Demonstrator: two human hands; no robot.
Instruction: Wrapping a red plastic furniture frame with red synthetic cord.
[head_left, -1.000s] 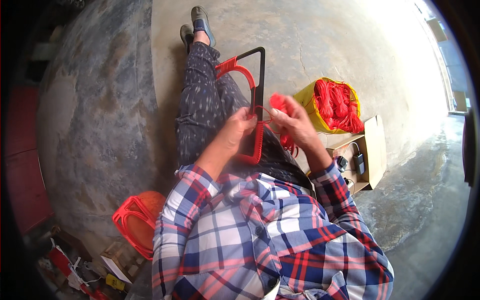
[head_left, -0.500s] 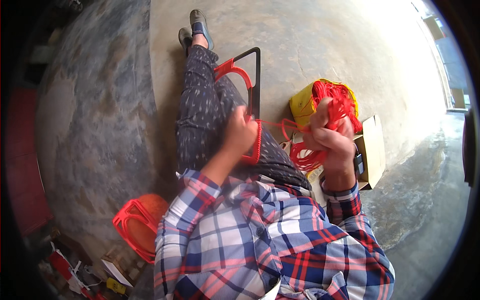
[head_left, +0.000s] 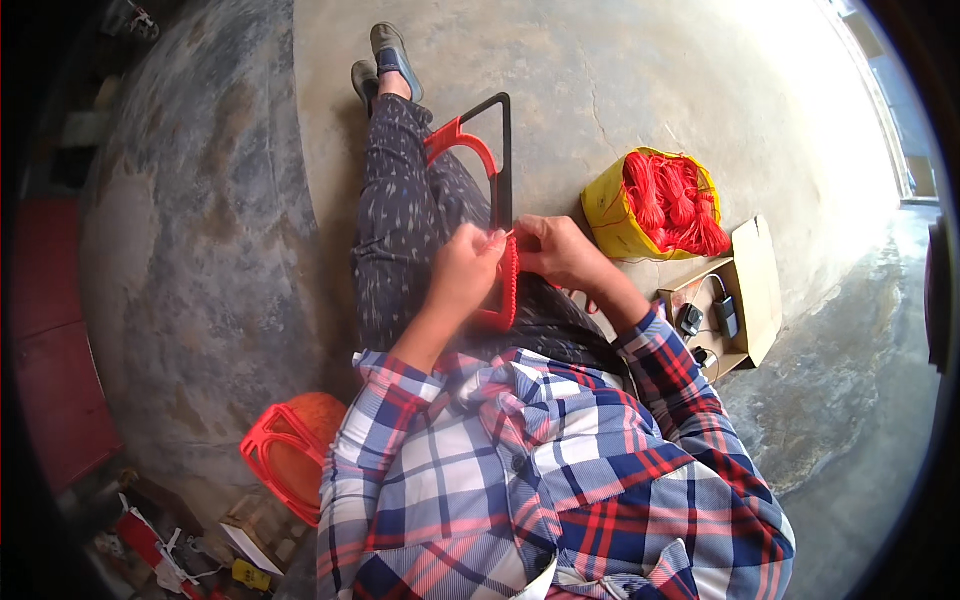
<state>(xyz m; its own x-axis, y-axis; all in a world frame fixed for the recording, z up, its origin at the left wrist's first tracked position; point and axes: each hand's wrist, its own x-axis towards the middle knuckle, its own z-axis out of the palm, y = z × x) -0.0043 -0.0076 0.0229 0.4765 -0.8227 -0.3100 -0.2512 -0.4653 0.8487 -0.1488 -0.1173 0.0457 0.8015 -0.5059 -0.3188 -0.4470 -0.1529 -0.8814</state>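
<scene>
A black frame [head_left: 506,150] lies across my lap, its curved side pieces red. Red cord [head_left: 514,285] is wound tightly in a row of turns along the frame's near edge. At the top of this row my left hand [head_left: 466,270] is closed, pinching the cord between thumb and finger. Just across the edge, my right hand [head_left: 562,252] is closed too, its bent fingertips at the cord against the frame. Its fingertips are partly hidden. A loose bit of red cord shows below the right wrist.
To the right stands a yellow container [head_left: 608,208] full of red cord bundles [head_left: 675,200]. Beside it an open cardboard box [head_left: 757,300] holds small black devices and cables. An orange-red slatted object [head_left: 290,450] sits at my left. Assorted items lie at lower left.
My right hand has moved left from beside the yellow container to the frame, meeting my left hand. The loose loops it held have dropped mostly out of sight.
</scene>
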